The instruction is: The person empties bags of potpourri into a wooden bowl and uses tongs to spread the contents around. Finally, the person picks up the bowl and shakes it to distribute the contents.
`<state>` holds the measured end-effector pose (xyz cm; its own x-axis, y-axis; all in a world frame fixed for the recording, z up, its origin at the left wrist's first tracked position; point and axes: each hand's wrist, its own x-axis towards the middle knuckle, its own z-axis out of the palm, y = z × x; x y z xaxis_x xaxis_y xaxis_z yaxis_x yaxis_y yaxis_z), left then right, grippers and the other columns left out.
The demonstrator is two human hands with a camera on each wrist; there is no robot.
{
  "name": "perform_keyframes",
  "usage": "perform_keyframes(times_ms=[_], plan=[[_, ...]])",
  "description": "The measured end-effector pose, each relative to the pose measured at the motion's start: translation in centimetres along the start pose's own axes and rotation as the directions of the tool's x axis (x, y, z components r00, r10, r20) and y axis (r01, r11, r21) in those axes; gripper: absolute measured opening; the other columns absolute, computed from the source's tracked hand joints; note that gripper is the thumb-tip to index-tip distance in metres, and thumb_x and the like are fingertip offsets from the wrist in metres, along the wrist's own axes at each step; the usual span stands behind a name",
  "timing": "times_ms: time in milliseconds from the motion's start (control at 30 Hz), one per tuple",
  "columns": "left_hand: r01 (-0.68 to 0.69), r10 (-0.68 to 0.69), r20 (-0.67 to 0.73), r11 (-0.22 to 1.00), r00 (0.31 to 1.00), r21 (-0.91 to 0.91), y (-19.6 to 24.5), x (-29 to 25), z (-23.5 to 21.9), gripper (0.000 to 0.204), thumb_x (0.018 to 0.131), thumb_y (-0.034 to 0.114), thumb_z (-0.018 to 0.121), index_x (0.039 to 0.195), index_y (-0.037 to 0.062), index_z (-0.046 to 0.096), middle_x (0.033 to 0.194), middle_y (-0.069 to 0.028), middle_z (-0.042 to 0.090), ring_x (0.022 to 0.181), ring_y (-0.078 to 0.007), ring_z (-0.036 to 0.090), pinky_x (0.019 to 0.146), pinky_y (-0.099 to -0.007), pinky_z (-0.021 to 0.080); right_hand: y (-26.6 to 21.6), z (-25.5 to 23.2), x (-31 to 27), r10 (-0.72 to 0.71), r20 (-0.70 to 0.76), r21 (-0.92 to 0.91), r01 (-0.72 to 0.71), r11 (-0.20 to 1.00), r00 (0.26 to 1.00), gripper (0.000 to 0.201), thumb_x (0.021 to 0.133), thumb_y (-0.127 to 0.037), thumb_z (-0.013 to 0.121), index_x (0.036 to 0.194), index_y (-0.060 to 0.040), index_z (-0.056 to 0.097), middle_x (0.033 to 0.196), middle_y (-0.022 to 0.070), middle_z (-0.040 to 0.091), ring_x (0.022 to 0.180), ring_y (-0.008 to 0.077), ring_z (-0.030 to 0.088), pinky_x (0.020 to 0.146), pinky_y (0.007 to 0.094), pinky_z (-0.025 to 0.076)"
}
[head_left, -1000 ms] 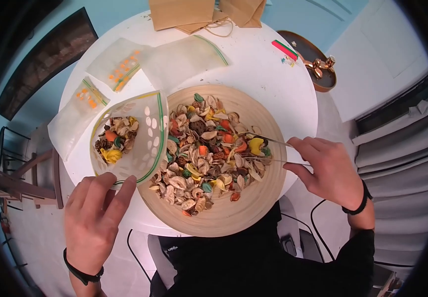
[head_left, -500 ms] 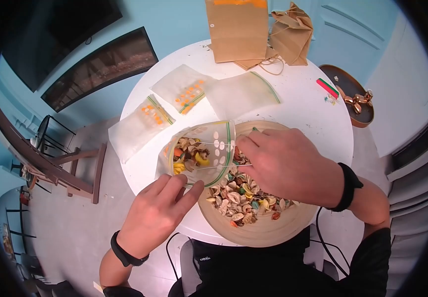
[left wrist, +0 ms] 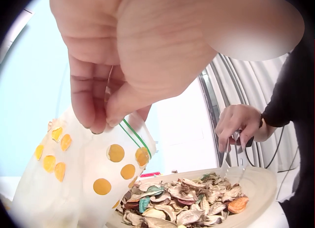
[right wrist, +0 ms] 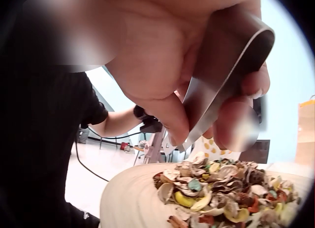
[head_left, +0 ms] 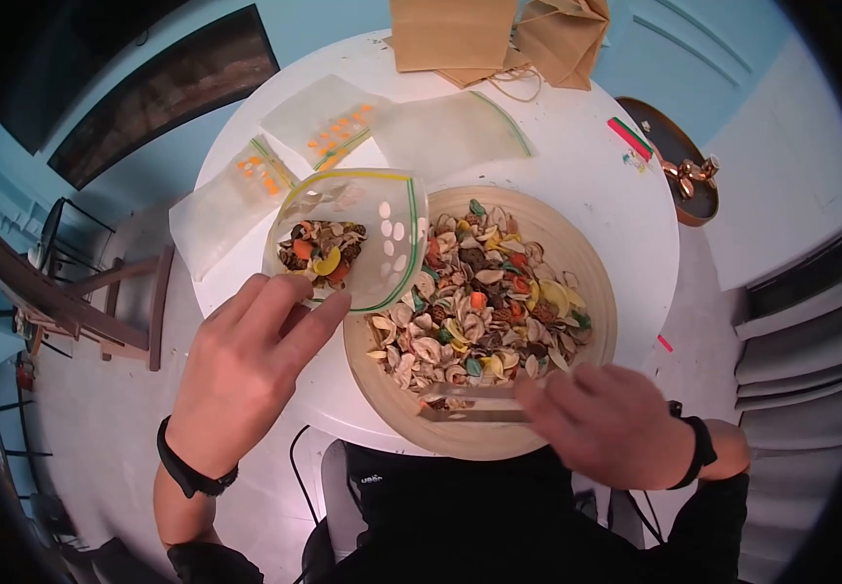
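Note:
My left hand (head_left: pixel 255 380) pinches the rim of a clear zip bag (head_left: pixel 396 277) with a green seal line and pale dots, holding its mouth wide. Inside the bag lies a small heap of dried potpourri (head_left: pixel 319 251). In the left wrist view the thumb and fingers grip the bag's top edge. My right hand (head_left: pixel 601 423) holds metal tongs (right wrist: pixel 231 56), bent from a broad strip, between thumb and fingers. Their tips reach over the near edge of loose potpourri (head_left: pixel 479 302), piled on a round wooden plate (head_left: pixel 591 268). The bag's mouth overlaps the plate's left rim.
Several flat zip bags, one plain (head_left: pixel 450 131) and others with orange dots (head_left: pixel 319 122), lie at the table's back left. Brown paper bags (head_left: pixel 450 39) stand at the back. A red and green strip (head_left: pixel 630 139) lies at the right, beside a brown tray (head_left: pixel 644 112) holding a shiny copper-coloured figure.
The right hand brought the tongs from the plate's right side into the bag, then back over the plate's near edge. A yellow piece now shows in the bag. The left hand keeps the bag's rim.

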<state>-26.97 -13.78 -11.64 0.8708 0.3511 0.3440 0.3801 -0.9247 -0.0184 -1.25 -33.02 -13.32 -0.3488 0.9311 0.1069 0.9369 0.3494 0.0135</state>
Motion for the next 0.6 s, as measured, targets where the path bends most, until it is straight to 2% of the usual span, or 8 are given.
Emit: perform_keyframes(times_ms=[67,100,233,300,400,467,533,600], plan=[[0.016,-0.016,-0.006,1.0,1.0,-0.015,0.5,0.1,-0.1,0.048,0.067,-0.01,0.065,0.112,0.0055,0.072,0.097,-0.0086,0.06,0.085,-0.0249,0.064,0.069,-0.0364,0.056,-0.9,1.2,0.4,-0.106,-0.102,-0.024,0.104,0.994,0.989,0.042,0.083,-0.015,0.061,0.122,0.0016,0.062,0.084,0.0022,0.054,0.079,0.0174,0.059,0.063,0.0289,0.048],[0.051,-0.052,-0.018,0.998,0.998,-0.033,0.8,0.0,-0.1,0.054,0.063,-0.015,0.063,0.112,0.0064,0.073,0.097,-0.0091,0.062,0.084,-0.0263,0.065,0.07,-0.038,0.056,-1.0,1.2,0.9,-0.137,-0.076,-0.055,0.133,0.99,0.988,0.042,0.084,-0.017,0.06,0.12,0.004,0.063,0.084,0.0033,0.054,0.08,0.0175,0.058,0.065,0.0282,0.049],[0.001,-0.002,0.011,0.999,1.0,0.033,0.5,-0.1,-0.3,0.044,0.069,-0.007,0.066,0.111,0.0039,0.072,0.096,-0.0086,0.059,0.083,-0.023,0.063,0.069,-0.0343,0.056,-1.0,2.2,1.2,-0.093,-0.034,-0.111,0.089,0.99,0.995,0.04,0.082,-0.015,0.066,0.119,-0.0012,0.064,0.084,0.0032,0.055,0.078,0.0162,0.058,0.064,0.0275,0.049],[0.005,-0.005,0.031,1.0,0.999,0.014,0.7,-0.1,-0.4,0.045,0.068,-0.008,0.066,0.111,0.0038,0.072,0.097,-0.0089,0.059,0.083,-0.0229,0.063,0.069,-0.0343,0.057,-0.3,2.7,0.7,-0.016,-0.062,-0.107,0.009,0.994,0.998,0.043,0.079,-0.013,0.066,0.12,0.0002,0.063,0.085,0.0037,0.056,0.077,0.0173,0.059,0.063,0.0288,0.049],[-0.003,0.002,0.022,1.0,1.0,0.018,0.8,-0.2,-0.2,0.046,0.067,-0.009,0.067,0.111,0.0036,0.072,0.097,-0.0088,0.059,0.083,-0.0228,0.063,0.068,-0.0345,0.056,0.8,2.2,-0.4,0.061,-0.069,-0.169,-0.072,0.983,0.996,0.04,0.082,-0.014,0.063,0.118,0.0031,0.064,0.086,0.0039,0.056,0.08,0.0172,0.059,0.064,0.0281,0.049],[-0.012,0.012,0.008,1.0,1.0,0.018,0.7,-0.2,0.1,0.046,0.067,-0.009,0.067,0.111,0.0037,0.072,0.097,-0.0088,0.059,0.083,-0.0226,0.063,0.068,-0.0346,0.056,1.1,2.2,-0.9,0.12,-0.063,-0.175,-0.129,0.976,0.991,0.04,0.083,-0.015,0.065,0.119,0.0015,0.063,0.086,0.003,0.056,0.08,0.0168,0.059,0.063,0.0286,0.05],[-0.022,0.022,-0.006,1.0,1.0,0.019,0.7,-0.1,0.3,0.047,0.066,-0.01,0.066,0.111,0.0038,0.072,0.097,-0.0088,0.059,0.083,-0.0225,0.063,0.068,-0.0348,0.056,1.6,2.1,-1.4,0.237,-0.062,-0.13,-0.243,0.961,0.969,0.042,0.083,-0.017,0.07,0.121,-0.0009,0.061,0.085,0.0023,0.056,0.077,0.017,0.059,0.062,0.0301,0.049],[-0.01,0.011,-0.017,1.0,1.0,0.011,0.8,-0.1,0.4,0.049,0.064,-0.01,0.066,0.11,0.0041,0.072,0.097,-0.0085,0.058,0.083,-0.0222,0.063,0.068,-0.0348,0.056,2.1,1.9,-2.0,0.276,-0.057,-0.123,-0.281,0.952,0.96,0.044,0.083,-0.018,0.072,0.122,-0.0021,0.061,0.084,0.0021,0.055,0.076,0.0173,0.058,0.06,0.0307,0.049]])
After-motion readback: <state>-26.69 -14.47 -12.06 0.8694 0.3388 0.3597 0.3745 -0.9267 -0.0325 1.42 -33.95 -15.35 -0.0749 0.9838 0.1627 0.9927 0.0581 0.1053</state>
